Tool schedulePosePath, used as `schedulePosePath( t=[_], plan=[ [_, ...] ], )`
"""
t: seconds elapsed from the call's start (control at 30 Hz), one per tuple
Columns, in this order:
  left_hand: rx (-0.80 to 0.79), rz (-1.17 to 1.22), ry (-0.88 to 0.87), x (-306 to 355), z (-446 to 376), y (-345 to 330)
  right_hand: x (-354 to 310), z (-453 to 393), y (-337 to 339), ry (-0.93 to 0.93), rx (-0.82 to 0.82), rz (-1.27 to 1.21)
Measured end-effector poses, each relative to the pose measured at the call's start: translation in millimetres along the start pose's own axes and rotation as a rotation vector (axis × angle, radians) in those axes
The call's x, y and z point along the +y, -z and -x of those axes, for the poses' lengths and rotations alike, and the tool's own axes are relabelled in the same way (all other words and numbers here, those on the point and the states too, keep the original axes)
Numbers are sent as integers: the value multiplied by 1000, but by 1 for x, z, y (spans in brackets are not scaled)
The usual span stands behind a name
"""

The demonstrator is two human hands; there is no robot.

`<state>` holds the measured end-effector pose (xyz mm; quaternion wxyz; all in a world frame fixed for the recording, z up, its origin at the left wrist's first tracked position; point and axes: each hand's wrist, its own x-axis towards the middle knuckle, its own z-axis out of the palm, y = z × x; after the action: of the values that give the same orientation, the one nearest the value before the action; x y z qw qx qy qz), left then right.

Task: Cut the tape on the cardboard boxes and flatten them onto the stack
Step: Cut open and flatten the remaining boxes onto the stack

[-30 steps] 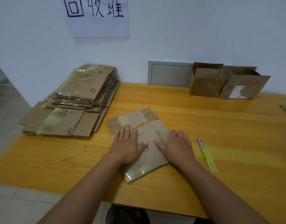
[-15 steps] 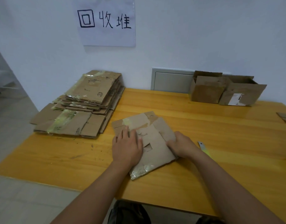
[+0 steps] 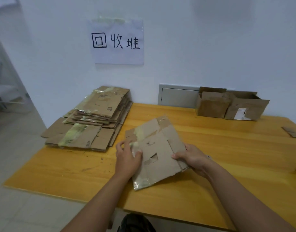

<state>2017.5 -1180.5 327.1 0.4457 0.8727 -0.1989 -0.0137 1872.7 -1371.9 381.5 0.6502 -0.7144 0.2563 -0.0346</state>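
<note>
A person's left hand (image 3: 127, 159) and right hand (image 3: 193, 159) pinch opposite edges of a flattened cardboard box (image 3: 158, 151), thumbs on top, over the wooden table (image 3: 227, 148) w/ far end tilted up. Stack (image 3: 93, 118) of flat cardboard sits just left; two open boxes (image 3: 231, 104) at rear right by the wall.

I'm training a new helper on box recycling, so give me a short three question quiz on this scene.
1. True or false: both hands hold the flattened box.
2. How many unflattened boxes stand by the wall? A one, B two, C four.
3. Fill in: the stack lies to the ______ of the held box.

Key: 1 true, the left hand and right hand grip its side edges. 2 B, the left open box and right open box. 3 left.
</note>
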Motion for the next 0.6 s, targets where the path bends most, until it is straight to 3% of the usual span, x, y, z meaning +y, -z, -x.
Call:
schedulePosePath(
  t=[0.2,0.33,0.43,0.6],
  plan=[
    [-199,858,367,14,6,24,-4,-8,-3,169,116,-212],
    [-303,1321,340,7,7,35,-6,-21,-21,199,240,-423],
    [-274,1344,287,10,8,37,-6,-32,-43,196,283,-530],
    [-47,1215,289,13,-3,46,-14,-48,-81,203,261,-528]
  ],
)
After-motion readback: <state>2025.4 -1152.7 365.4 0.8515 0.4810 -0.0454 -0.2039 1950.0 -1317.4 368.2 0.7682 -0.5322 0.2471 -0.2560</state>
